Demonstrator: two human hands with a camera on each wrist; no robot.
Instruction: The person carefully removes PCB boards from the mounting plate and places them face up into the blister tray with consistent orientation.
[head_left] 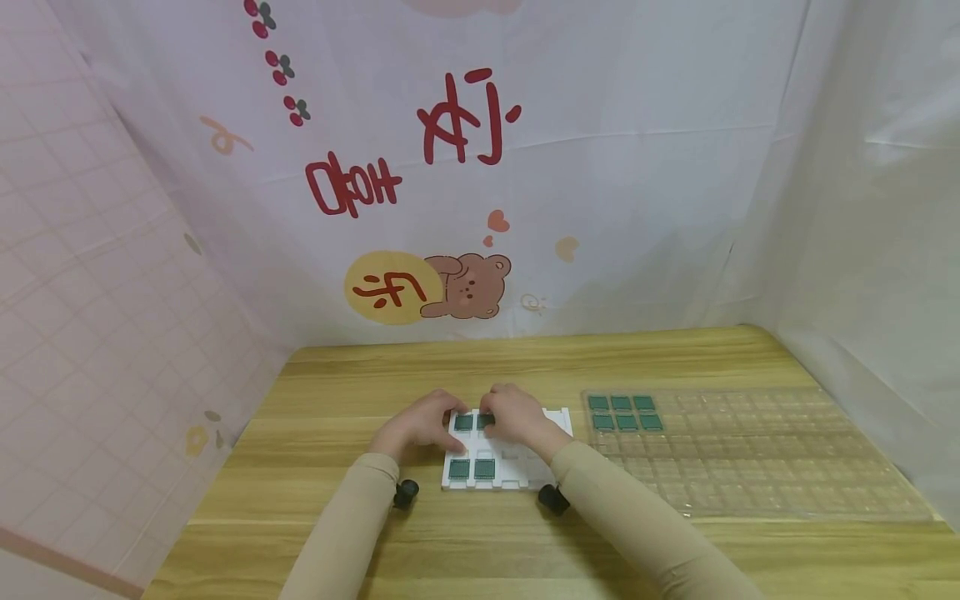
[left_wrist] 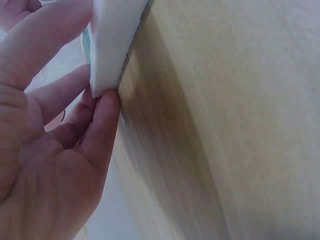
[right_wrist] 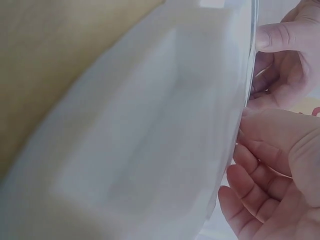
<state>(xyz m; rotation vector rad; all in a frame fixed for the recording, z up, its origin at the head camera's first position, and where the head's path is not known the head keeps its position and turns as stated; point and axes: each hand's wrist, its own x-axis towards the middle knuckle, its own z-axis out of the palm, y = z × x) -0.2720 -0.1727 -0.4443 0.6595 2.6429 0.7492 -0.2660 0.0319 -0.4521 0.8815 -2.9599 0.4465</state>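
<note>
Head view: one white, rectangular, slotted tray, plastic by its look (head_left: 513, 470), lay flat on the wood-grain table (head_left: 352, 379). In it sat small, thin, green square boards (head_left: 484, 469), two in the near row and two in the far. To the right stood one clear, many-pocketed plastic tray (head_left: 757, 454), six like boards in its far left pockets. The left hand (head_left: 422, 423) held the white tray's left end; the right hand (head_left: 521, 417) bent its fingers over the second far-row board, and whether it pinched that board could not be told. Handling, as judged: boards light, stiff, easily scratched, best taken by opposite edges, faces untouched

Left wrist view: thumb and fingers lay around the white tray's corner. Handling, as judged: light and rigid, liable to slide, best steadied by its end walls

Right wrist view: the right hand's fingers curled at the white tray's upper face; no board showed there
</note>
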